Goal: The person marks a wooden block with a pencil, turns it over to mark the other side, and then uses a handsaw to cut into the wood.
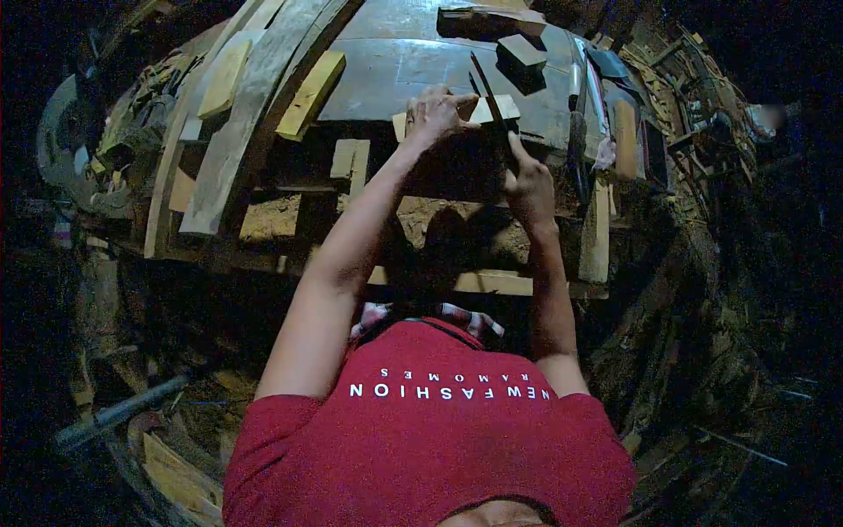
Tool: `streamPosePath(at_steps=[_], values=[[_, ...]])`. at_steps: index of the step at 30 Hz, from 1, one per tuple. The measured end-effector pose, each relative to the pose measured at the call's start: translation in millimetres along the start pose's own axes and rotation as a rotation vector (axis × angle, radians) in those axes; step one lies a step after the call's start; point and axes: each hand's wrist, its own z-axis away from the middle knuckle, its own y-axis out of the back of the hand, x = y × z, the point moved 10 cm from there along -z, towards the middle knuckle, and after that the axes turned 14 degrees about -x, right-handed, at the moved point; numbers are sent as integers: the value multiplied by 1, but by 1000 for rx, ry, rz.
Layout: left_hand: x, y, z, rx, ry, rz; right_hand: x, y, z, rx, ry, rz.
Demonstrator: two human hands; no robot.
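Note:
A pale wooden piece (pixel 503 108) lies across the near edge of the workbench. My left hand (pixel 433 116) presses down on its left part, fingers bent around it, with the thumb pointing right. In my right hand (pixel 529 183) is the handle end of a dark, narrow saw-like tool (pixel 489 90), its long blade pointing away from me and crossing over the wood to the right of my left thumb. The handle itself is mostly hidden by my fingers and shadow.
On the bench top (pixel 369 88) are a dark-sided block (pixel 521 61) and a long block (pixel 492 23) at the far side. A yellowish block (pixel 312 95) and long planks (pixel 255 114) lie to the left. An orange-brown piece (pixel 625 139) stands at the right.

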Motion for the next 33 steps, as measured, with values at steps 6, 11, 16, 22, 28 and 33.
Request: streamPosePath(at_steps=[6,11,16,22,28,33], values=[[10,12,9,67,-3,-108,7,-13,-59,-6,38,112],[7,8,7,46,21,-106,-14,7,14,-36,-59,25],[3,1,-1,37,-4,-110,-11,11,29,-67,-125,-42],[4,6,5,124,-17,-136,27,-23,-57,122,110,154],[9,13,10,136,-21,-102,-10,4,16,44,36,-25],[9,8,5,94,-16,-118,-4,5,31,-13,-114,-10]])
